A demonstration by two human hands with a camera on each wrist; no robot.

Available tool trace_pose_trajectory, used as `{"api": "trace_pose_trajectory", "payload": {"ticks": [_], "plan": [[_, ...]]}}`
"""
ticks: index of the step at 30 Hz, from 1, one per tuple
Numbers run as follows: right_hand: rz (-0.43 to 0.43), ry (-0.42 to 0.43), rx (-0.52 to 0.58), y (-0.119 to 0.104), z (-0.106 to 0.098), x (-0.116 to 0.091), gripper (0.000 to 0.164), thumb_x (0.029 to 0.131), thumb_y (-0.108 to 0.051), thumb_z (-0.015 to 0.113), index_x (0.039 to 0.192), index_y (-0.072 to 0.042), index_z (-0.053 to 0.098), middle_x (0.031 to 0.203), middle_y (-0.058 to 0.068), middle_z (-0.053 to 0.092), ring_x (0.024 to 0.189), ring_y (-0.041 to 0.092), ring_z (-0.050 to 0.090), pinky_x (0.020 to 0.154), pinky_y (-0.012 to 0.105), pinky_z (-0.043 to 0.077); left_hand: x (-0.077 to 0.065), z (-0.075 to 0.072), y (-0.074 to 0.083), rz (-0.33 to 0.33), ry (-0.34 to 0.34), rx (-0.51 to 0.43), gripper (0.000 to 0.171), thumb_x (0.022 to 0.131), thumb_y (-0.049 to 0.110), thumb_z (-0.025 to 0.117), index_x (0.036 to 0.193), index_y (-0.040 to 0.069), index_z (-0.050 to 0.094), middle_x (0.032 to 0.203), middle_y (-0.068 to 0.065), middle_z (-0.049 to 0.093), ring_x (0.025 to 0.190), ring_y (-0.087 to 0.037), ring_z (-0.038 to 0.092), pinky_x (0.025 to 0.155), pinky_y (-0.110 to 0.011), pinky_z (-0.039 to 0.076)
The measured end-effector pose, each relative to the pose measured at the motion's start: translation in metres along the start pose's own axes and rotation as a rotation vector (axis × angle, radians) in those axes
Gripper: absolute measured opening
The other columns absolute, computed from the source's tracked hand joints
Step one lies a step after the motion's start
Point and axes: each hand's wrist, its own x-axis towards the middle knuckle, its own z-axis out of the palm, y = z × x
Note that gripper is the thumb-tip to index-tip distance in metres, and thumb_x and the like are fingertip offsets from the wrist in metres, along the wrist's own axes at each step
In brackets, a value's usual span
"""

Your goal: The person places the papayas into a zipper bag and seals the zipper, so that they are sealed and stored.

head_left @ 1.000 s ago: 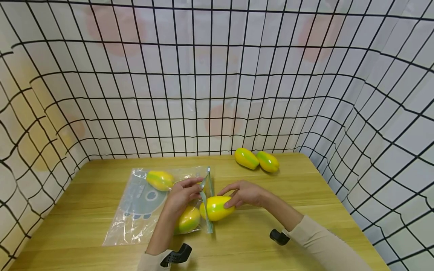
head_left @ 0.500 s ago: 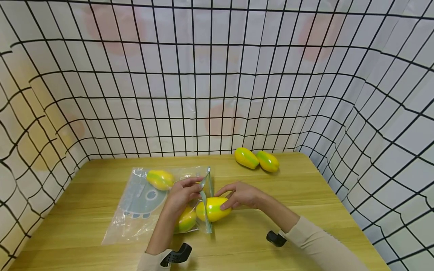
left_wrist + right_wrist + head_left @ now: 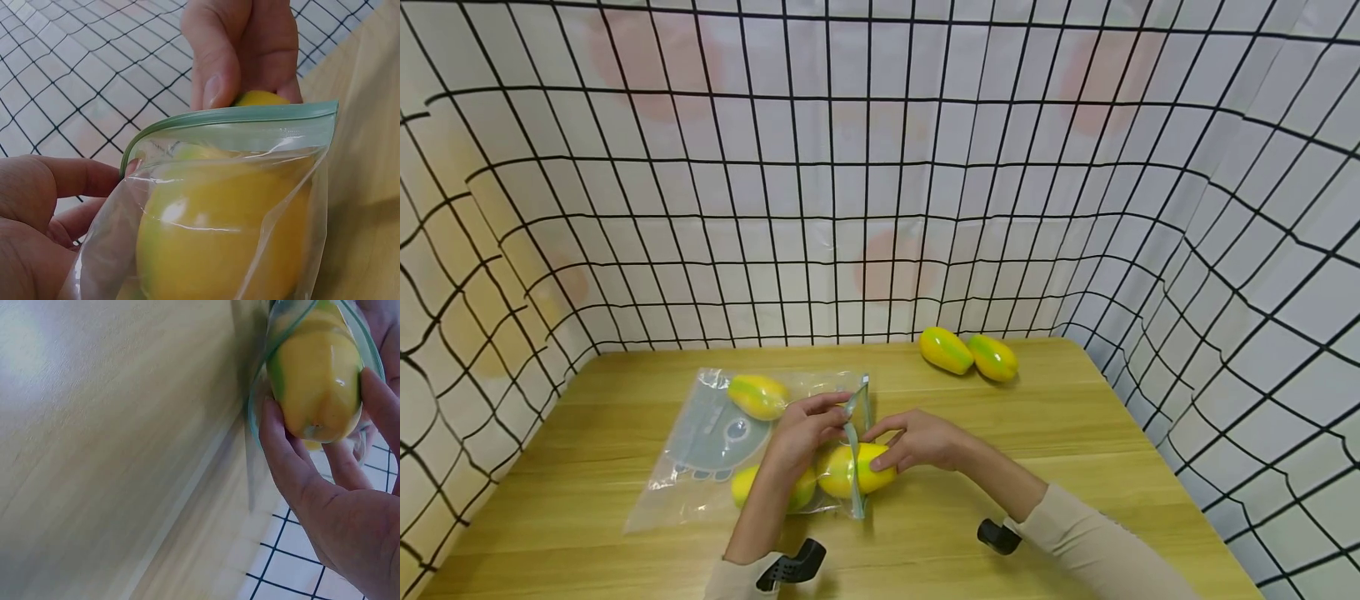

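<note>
A clear zip bag (image 3: 662,504) with a blue-grey cartoon print lies on its side, its mouth facing right. My left hand (image 3: 805,429) pinches the upper edge of the green zip rim (image 3: 250,114), and the mouth gapes. My right hand (image 3: 925,442) grips a yellow-green papaya (image 3: 877,472) by its outer end. In the right wrist view this papaya (image 3: 319,381) sits within the bag's opening, fingers and thumb around its tip. Inside the bag lie another papaya (image 3: 758,397) at the back and one papaya (image 3: 745,483) partly hidden by my left forearm.
Two more papayas, a left papaya (image 3: 945,350) and a right papaya (image 3: 993,358), touch each other at the back of the wooden table (image 3: 1037,433). A black grid net (image 3: 865,217) over pale cloth encloses the back and sides.
My right hand has moved left, pushing its papaya farther through the bag's mouth. The front papaya inside has shifted left. My left hand keeps its hold on the rim.
</note>
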Motion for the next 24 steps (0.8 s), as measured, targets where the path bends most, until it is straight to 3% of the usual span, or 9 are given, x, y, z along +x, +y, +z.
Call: {"api": "trace_pose_trajectory", "payload": {"ticks": [13, 20, 24], "plan": [[0.024, -0.004, 0.041, 0.0017, 0.0048, 0.0045, 0.047, 0.089, -0.006, 0.075, 0.134, -0.001, 0.062, 0.123, 0.016, 0.066, 0.092, 0.016, 0.07, 0.088, 0.036, 0.06, -0.0012, 0.0003, -0.0004, -0.002, -0.005, -0.017, 0.032, 0.095, 0.0, 0.064, 0.126, -0.005, 0.067, 0.111, -0.016, 0.065, 0.077, -0.015, 0.063, 0.071, -0.022, 0.059], [0.04, -0.022, 0.048, 0.0013, 0.0019, 0.0006, 0.054, 0.084, 0.004, 0.073, 0.137, 0.001, 0.06, 0.124, 0.018, 0.068, 0.106, 0.022, 0.068, 0.096, 0.036, 0.057, -0.001, 0.0003, -0.0003, -0.005, -0.01, -0.028, 0.032, 0.095, 0.0, 0.064, 0.126, -0.005, 0.067, 0.117, -0.018, 0.065, 0.08, -0.015, 0.064, 0.072, -0.022, 0.059], [0.044, -0.024, 0.051, 0.0004, 0.0004, -0.0021, 0.055, 0.083, 0.007, 0.072, 0.137, 0.002, 0.059, 0.123, 0.022, 0.068, 0.107, 0.023, 0.068, 0.096, 0.037, 0.057, -0.0009, 0.0006, 0.0001, -0.009, -0.004, -0.025, 0.032, 0.095, 0.0, 0.064, 0.126, -0.004, 0.068, 0.118, -0.018, 0.065, 0.08, -0.015, 0.063, 0.072, -0.022, 0.059]]}}
